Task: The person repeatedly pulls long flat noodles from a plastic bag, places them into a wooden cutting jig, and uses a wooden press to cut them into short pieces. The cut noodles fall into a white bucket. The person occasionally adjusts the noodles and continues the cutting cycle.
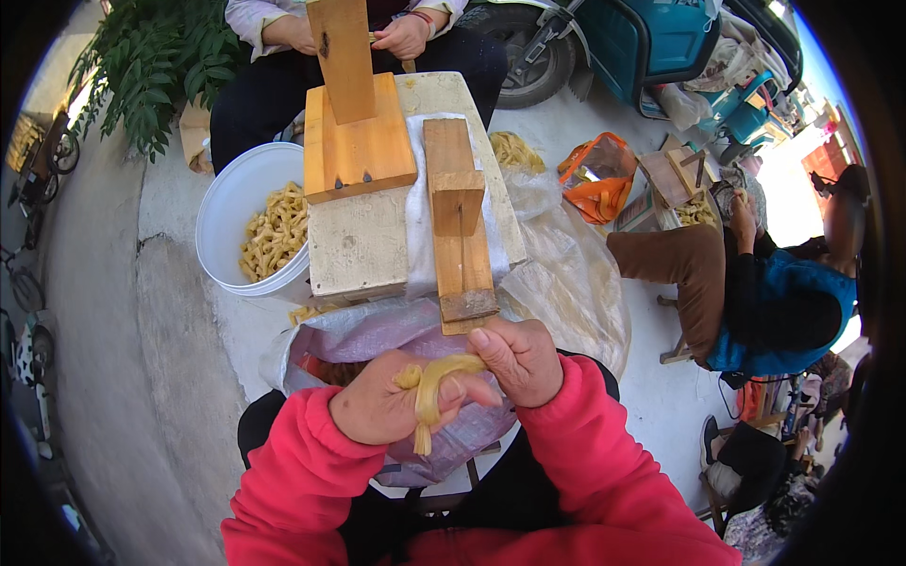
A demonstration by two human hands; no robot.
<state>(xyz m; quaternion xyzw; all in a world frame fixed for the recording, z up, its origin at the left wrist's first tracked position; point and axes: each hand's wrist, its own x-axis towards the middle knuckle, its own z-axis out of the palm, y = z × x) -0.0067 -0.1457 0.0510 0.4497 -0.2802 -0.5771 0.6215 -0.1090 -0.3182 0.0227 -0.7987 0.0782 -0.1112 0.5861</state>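
Observation:
A pale yellow strip of bundled strands (427, 396) is wrapped around the fingers or thumb of my left hand (382, 400); its frayed end hangs down and a knotted bit sits on top. My right hand (522, 359) pinches the strip's other end between thumb and fingers, close to my left hand. Just beyond my hands, a wooden block device (463, 258) lies on a white cloth (417, 247) on a worn stand (357, 247). A larger wooden block with an upright board (361, 152) stands beside it. Many knotted yellow pieces (274, 233) fill part of a white bucket (219, 219).
An open woven plastic sack (467, 442) lies below my hands. Across the stand sits a person, whose hands (403, 37) are near the upright board. Clear plastic sheeting (559, 262), an orange bag (601, 177) and another seated person (778, 311) are at the right.

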